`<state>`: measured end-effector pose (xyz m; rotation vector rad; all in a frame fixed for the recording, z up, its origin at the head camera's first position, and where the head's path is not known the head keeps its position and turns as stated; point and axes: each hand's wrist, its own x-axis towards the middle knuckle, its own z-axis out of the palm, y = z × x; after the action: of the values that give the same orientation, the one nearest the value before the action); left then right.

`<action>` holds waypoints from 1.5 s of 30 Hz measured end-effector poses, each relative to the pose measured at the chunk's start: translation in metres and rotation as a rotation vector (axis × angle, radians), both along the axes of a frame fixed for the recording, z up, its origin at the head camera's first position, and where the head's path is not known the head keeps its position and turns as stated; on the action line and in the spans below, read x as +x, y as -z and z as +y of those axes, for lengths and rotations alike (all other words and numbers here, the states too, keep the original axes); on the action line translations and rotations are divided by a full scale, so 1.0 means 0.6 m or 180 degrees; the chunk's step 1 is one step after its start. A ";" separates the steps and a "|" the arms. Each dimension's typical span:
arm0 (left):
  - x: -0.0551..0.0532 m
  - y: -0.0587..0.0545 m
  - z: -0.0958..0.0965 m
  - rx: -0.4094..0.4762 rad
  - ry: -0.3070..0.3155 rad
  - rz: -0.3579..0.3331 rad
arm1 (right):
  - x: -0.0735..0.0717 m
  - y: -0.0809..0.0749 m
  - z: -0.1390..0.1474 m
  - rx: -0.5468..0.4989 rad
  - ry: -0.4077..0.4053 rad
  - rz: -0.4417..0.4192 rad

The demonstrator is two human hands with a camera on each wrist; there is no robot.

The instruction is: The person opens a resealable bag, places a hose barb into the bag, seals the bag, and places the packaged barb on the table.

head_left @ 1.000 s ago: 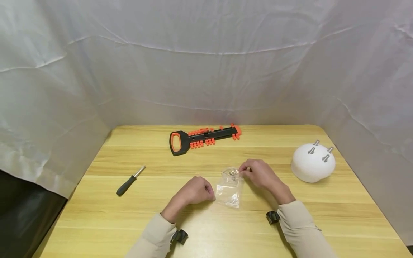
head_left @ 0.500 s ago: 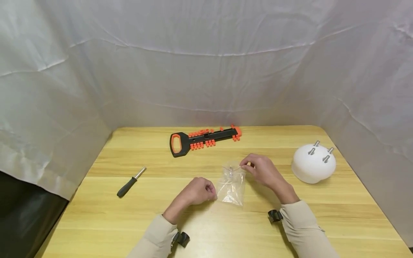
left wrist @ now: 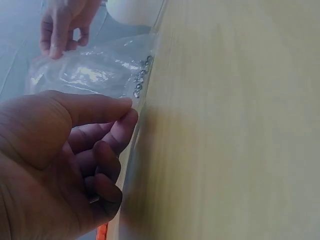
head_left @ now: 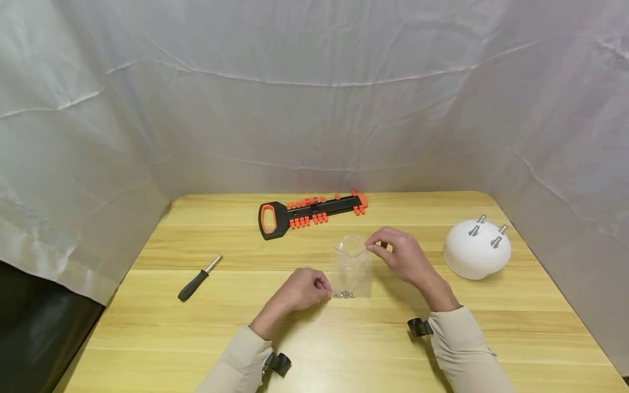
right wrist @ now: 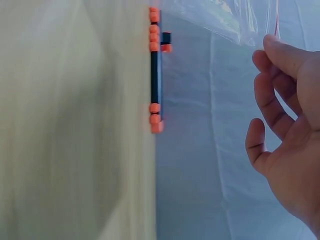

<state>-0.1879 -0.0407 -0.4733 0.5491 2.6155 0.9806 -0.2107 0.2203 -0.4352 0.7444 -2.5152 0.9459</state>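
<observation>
A clear zip bag point(head_left: 355, 270) stands raised over the middle of the table, its mouth at the top. Several small metal screws point(head_left: 345, 294) lie in a cluster along its bottom edge. My right hand point(head_left: 400, 256) pinches the bag's upper right edge between thumb and forefinger, which the right wrist view also shows beside the red zip line point(right wrist: 276, 20). Down at the lower left corner, my left hand point(head_left: 302, 289) pinches the plastic between thumb and fingertip; the screws point(left wrist: 141, 77) sit just beyond that pinch in the left wrist view.
Behind the bag lies a black and orange tool with a looped handle point(head_left: 275, 219). A screwdriver point(head_left: 199, 278) with a black handle rests to the left. On the right sits a white round object point(head_left: 474, 254) with metal pegs on top. Grey cloth point(head_left: 314, 120) walls surround the table.
The screws have dropped from near the bag's mouth to its bottom edge. My right hand has risen slightly, lifting the mouth, while my left hand has barely shifted.
</observation>
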 end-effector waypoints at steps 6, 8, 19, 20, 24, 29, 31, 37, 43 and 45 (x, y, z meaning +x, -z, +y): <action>0.001 0.001 0.001 -0.0021 -0.0018 0.0141 | 0.008 -0.023 0.000 -0.0076 -0.0099 0.0179; 0.000 0.001 0.001 -0.0035 -0.0018 0.0196 | 0.012 -0.032 0.000 -0.0096 -0.0143 0.0239; -0.008 -0.004 0.006 0.0027 0.0006 0.0436 | 0.025 -0.050 -0.005 -0.0346 -0.0315 0.0406; -0.007 -0.004 0.006 0.0054 0.0011 0.0409 | 0.025 -0.047 -0.005 -0.0366 -0.0314 0.0383; -0.008 -0.012 0.003 0.0322 -0.0015 0.0300 | 0.023 -0.039 -0.007 -0.0452 -0.0340 0.0312; -0.010 -0.034 0.000 0.0849 -0.0199 0.0379 | 0.024 -0.034 -0.008 -0.0570 -0.0417 0.0282; -0.010 -0.042 0.001 0.0966 -0.0263 0.0547 | 0.025 -0.034 -0.010 -0.0610 -0.0428 0.0288; -0.011 -0.052 0.005 0.1106 -0.0346 0.1109 | 0.024 -0.029 -0.012 -0.0640 -0.0395 0.0368; -0.014 -0.057 0.010 0.1268 -0.0420 0.1434 | 0.025 -0.027 -0.013 -0.0684 -0.0420 0.0341; -0.014 -0.059 0.011 0.1300 -0.0432 0.1503 | 0.026 -0.025 -0.013 -0.0693 -0.0404 0.0326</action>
<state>-0.1964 -0.0343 -0.4380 0.7876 2.8917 1.6208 -0.1951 0.2124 -0.4199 0.8667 -2.2544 1.1709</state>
